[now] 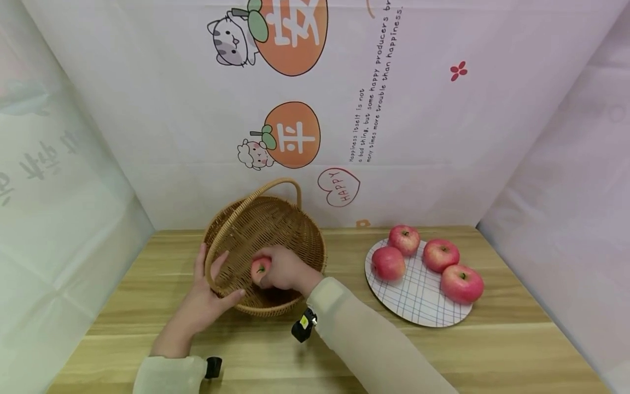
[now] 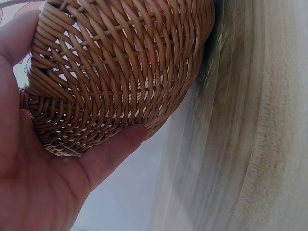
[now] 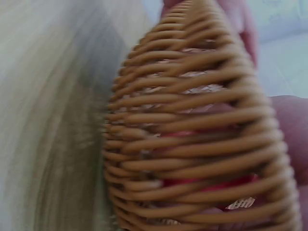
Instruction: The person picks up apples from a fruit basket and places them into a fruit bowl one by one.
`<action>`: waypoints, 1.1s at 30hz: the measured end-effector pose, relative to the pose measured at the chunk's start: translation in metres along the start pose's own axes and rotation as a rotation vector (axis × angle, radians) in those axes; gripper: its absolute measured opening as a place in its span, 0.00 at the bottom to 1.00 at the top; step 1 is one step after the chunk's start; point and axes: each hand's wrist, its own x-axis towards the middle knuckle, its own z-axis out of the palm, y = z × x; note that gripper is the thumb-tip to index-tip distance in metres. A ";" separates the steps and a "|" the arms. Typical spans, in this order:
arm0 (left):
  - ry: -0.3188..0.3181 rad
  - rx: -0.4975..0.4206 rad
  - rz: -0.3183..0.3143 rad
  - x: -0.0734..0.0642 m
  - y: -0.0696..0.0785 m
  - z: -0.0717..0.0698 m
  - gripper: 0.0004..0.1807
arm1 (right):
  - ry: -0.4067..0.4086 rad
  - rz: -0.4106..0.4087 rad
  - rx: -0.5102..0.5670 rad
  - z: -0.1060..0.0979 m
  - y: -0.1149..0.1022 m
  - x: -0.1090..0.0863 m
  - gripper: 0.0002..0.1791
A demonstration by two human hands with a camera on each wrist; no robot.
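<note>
A wicker basket (image 1: 300, 230) with an arched handle stands at the table's back left. At its left edge, by the foot of the handle, my left hand (image 1: 206, 298) grips the rim; the left wrist view shows fingers (image 2: 113, 150) against the weave (image 2: 125, 62). Inside the basket, my right hand (image 1: 285, 268) holds a red apple (image 1: 260, 269), its stem facing up. From the right wrist, the basket wall (image 3: 192, 125) covers most of that hand, and red shows through the gaps.
Right of the basket, a round plate (image 1: 413, 303) with a blue grid pattern bears several red apples (image 1: 461, 284). The wooden table (image 1: 275, 350) meets a printed cloth backdrop (image 1: 413, 186) behind, with cloth on both sides too.
</note>
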 end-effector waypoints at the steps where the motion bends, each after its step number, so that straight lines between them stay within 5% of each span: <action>1: -0.001 -0.002 -0.002 0.000 0.000 0.000 0.54 | 0.011 0.008 0.036 -0.002 0.000 0.000 0.34; 12: -0.011 -0.008 -0.022 0.001 0.001 -0.002 0.52 | 0.081 0.141 0.461 -0.019 -0.004 -0.005 0.34; 25: -0.002 -0.008 -0.013 0.001 0.000 -0.003 0.52 | 0.094 0.134 0.759 -0.037 -0.004 -0.022 0.36; 33: -0.006 -0.029 -0.014 0.001 0.001 -0.002 0.53 | 0.113 0.097 0.848 -0.040 0.003 -0.035 0.36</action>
